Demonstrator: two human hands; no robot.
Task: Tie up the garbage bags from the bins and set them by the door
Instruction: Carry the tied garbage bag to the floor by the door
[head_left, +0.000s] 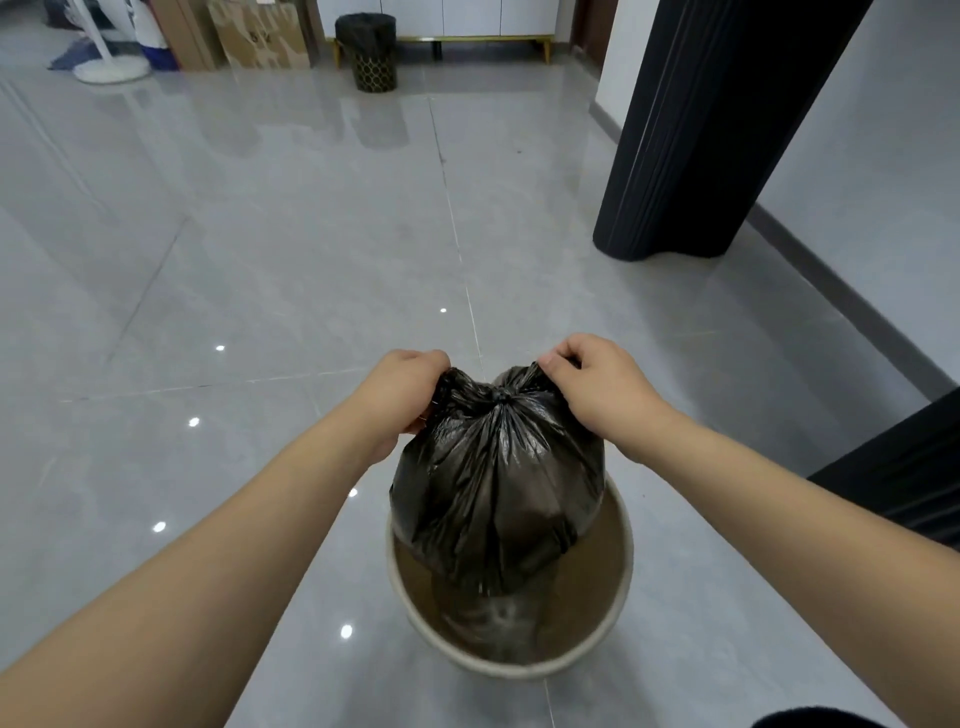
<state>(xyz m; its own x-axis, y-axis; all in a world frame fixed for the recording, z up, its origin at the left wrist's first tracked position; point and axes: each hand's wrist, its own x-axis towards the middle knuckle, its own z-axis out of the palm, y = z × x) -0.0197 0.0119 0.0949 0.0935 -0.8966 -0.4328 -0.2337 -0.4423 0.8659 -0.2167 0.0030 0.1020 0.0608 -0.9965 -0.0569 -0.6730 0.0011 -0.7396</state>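
From the head view, a black garbage bag (498, 467) stands full and bunched at its top, its lower part down inside a round, pale-rimmed bin (621, 603) on the grey tiled floor (260, 234). The bag's neck is gathered into a small knot at the middle, with a loose ear of plastic rising on each side. The left hand (402, 395) has its grip curled round the left ear, fingers folded over the plastic. The right hand (597, 384) pinches the right ear between thumb and bent fingers, so both grips are grasping the bag, one on each side of the knot. Both bare forearms reach in from the lower corners.

Well apart, at the far end of the room, a second bin (366, 49) with a black liner and a patterned dark body stands on the floor beside a white cabinet (441, 21) on gold legs. Cardboard boxes (260, 34) lean against the wall to its left, near a white round stand base (111, 67). A dark pleated curtain (696, 130) hangs at the right, its foot on the floor
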